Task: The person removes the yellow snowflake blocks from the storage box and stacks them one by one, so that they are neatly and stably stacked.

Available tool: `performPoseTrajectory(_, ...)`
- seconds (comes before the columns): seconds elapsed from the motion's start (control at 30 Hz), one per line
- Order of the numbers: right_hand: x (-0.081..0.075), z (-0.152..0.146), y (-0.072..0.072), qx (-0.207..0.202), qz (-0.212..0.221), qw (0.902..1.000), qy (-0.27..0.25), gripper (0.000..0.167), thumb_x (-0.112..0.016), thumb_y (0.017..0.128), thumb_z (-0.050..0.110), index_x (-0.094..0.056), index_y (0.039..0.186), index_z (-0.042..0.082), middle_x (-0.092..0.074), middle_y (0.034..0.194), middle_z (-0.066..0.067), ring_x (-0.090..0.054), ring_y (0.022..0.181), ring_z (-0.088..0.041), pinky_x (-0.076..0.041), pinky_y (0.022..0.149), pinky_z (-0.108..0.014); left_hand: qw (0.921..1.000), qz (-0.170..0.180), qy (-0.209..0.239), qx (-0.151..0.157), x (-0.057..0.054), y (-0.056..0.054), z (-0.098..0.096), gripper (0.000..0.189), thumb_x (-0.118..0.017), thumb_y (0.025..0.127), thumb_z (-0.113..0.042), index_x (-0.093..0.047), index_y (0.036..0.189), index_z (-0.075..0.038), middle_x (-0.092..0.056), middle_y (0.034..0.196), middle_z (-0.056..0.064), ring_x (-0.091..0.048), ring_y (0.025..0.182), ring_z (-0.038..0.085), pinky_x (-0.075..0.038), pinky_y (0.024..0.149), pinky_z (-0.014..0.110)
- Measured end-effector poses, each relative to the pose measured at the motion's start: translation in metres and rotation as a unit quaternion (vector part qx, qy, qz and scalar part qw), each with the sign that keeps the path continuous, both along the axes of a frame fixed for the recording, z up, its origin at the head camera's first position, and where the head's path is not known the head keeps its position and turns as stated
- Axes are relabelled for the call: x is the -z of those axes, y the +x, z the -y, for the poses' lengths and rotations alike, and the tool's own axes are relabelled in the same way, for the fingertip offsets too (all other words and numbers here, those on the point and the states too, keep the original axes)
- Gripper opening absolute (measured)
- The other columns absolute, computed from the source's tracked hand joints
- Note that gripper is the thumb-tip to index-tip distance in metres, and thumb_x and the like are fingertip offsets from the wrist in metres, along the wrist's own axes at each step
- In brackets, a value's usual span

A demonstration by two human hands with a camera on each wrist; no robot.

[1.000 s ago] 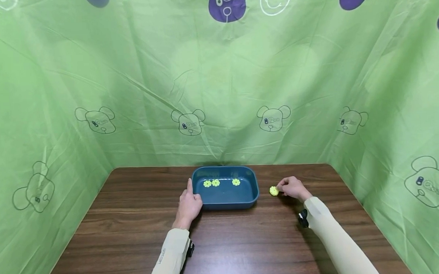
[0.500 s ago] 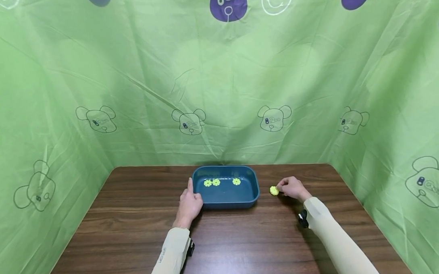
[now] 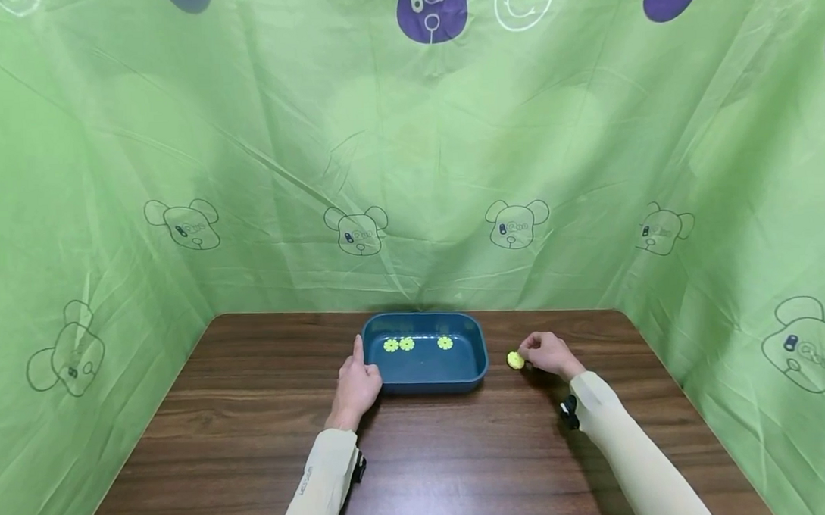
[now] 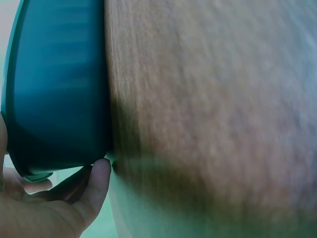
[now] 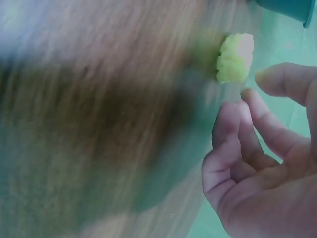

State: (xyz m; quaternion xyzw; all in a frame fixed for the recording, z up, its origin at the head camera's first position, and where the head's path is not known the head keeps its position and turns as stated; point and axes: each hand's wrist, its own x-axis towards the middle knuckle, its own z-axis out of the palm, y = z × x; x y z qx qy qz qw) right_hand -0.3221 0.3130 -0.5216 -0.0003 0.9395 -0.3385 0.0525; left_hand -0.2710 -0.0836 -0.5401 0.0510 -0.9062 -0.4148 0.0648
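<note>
A dark blue rectangular tray [image 3: 427,386] stands near the back of the table. My left hand [image 3: 354,387] grips its near left corner, index finger straight along the left side. In the left wrist view, fingertips [image 4: 101,171] touch the tray's base [image 4: 62,99]. Inside lie three yellow-green flower-shaped pieces, two close together [image 3: 406,344] at left and one [image 3: 445,343] at right. Another flower-shaped piece [image 3: 515,360] is on the table right of the tray. My right hand [image 3: 548,354] is beside it; in the right wrist view, thumb and bent fingers stand just apart from this piece [image 5: 235,58].
The brown wood-grain table [image 3: 447,461] ends at the back against a green curtain [image 3: 409,151] with printed bear faces. Curtain also hangs at both sides. Each wrist carries a small black device [image 3: 569,410].
The right fingertips have drawn back very slightly from the flower-shaped piece on the table. The left hand and tray have stayed put, and the head view shifts a little.
</note>
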Motion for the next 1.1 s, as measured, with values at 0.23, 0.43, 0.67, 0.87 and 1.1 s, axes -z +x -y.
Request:
performPoseTrajectory(0.23,-0.012,0.014,-0.011,0.0,-0.082,0.996,0.036,0.025,-0.064,0.094,0.028,-0.068,0.106,0.006,-0.066,0.095,-0.008,-0.06,0.088,-0.023,-0.047,0.074,-0.035,1.0,-0.006,-0.002,-0.002,0.001,-0.001,-0.001,0.074,-0.048,0.094,-0.015,-0.02,0.163,-0.009,-0.057,0.135,0.027,-0.06,0.118,0.04,-0.048,0.1,0.055)
performPoseTrajectory(0.43,-0.032,0.042,-0.017,-0.024,-0.145,0.9892,0.003,0.025,-0.066,0.094,0.024,-0.068,0.11,0.005,-0.068,0.102,-0.012,-0.063,0.097,-0.027,-0.05,0.086,-0.043,1.0,-0.006,0.0,-0.004,0.002,-0.001,-0.001,0.074,-0.048,0.094,-0.015,-0.02,0.163,-0.01,-0.057,0.135,0.026,-0.06,0.12,0.04,-0.048,0.102,0.055)
performPoseTrajectory(0.67,-0.054,0.088,-0.025,-0.04,-0.156,0.9863,-0.037,0.033,-0.068,0.093,0.027,-0.066,0.118,0.005,-0.066,0.107,-0.013,-0.062,0.1,-0.029,-0.05,0.089,-0.045,0.9999,-0.01,-0.002,-0.004,0.002,0.001,-0.001,0.074,-0.048,0.094,-0.014,-0.022,0.163,-0.009,-0.057,0.135,0.027,-0.06,0.12,0.042,-0.048,0.101,0.056)
performPoseTrajectory(0.87,-0.06,0.129,-0.029,-0.054,-0.144,0.9858,-0.066,0.039,-0.071,0.093,0.029,-0.065,0.122,0.005,-0.066,0.111,-0.014,-0.063,0.099,-0.028,-0.052,0.087,-0.044,1.0,-0.009,0.001,-0.003,0.003,0.001,0.0,0.074,-0.048,0.094,-0.015,-0.021,0.163,-0.009,-0.057,0.136,0.027,-0.06,0.12,0.042,-0.048,0.101,0.056)
performPoseTrajectory(1.1,-0.049,0.165,-0.033,-0.064,-0.096,0.9894,-0.089,0.043,-0.073,0.091,0.036,-0.065,0.122,0.008,-0.066,0.112,-0.012,-0.062,0.101,-0.026,-0.052,0.087,-0.043,1.0,-0.006,0.006,-0.002,0.003,0.0,0.0,0.074,-0.048,0.096,-0.016,-0.019,0.163,-0.011,-0.056,0.137,0.026,-0.06,0.12,0.039,-0.048,0.102,0.055)
